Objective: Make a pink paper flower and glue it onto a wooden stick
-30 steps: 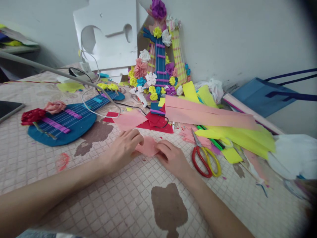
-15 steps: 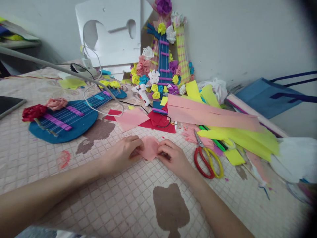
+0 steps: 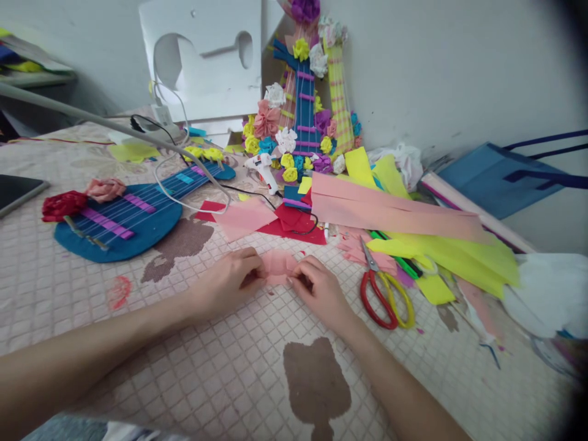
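A small piece of pink crepe paper (image 3: 278, 268) is stretched between my hands, low over the table near the middle of the view. My left hand (image 3: 234, 275) pinches its left edge, and my right hand (image 3: 319, 286) pinches its right edge. The lower border of the paper looks straight, as if folded. Just beyond my hands lie a larger pink sheet (image 3: 245, 217) and red paper pieces (image 3: 294, 223). To the right of my right hand rest scissors (image 3: 379, 288) with one red and one yellow handle.
On the left lies a blue paper guitar (image 3: 119, 223) with paper flowers. A white glue gun (image 3: 264, 171) stands behind the papers, near flower-covered guitars (image 3: 305, 110). Pink strips (image 3: 390, 211) and yellow sheets (image 3: 459, 260) spread at right. A white cable (image 3: 158, 177) loops over the table.
The pink paper between my hands went from a taller, rounded shape to a lower, wider one with a straight lower edge. Both hands stayed in nearly the same place.
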`<state>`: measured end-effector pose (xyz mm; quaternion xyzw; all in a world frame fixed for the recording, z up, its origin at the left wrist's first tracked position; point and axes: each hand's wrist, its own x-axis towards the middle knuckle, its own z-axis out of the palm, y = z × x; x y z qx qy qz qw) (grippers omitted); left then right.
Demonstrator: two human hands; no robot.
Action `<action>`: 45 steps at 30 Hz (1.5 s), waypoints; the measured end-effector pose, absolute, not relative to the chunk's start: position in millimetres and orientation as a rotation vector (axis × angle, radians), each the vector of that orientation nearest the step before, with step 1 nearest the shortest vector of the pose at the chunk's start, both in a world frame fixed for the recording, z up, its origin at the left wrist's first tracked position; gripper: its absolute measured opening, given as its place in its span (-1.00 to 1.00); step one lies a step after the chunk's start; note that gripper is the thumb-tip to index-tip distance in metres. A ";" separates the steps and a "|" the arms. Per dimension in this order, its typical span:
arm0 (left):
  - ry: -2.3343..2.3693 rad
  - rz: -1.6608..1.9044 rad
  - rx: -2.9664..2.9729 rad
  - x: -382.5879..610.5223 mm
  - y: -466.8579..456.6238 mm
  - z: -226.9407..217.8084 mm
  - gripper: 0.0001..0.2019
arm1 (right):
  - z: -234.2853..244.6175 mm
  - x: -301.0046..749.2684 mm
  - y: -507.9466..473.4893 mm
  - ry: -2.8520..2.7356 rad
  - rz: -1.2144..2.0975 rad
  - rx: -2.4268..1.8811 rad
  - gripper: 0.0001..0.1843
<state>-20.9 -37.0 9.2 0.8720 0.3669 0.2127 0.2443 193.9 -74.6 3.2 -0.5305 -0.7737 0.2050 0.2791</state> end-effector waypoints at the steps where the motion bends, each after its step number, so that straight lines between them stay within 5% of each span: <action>1: 1.010 0.582 2.383 -20.7 -37.0 8.7 -0.91 | 2.6 192.8 -74.8 -2.064 0.540 -1.434 -0.88; 45: 1.128 0.493 2.493 -14.8 -39.2 11.0 -0.89 | 3.3 184.7 -74.9 -2.006 0.486 -1.539 -0.87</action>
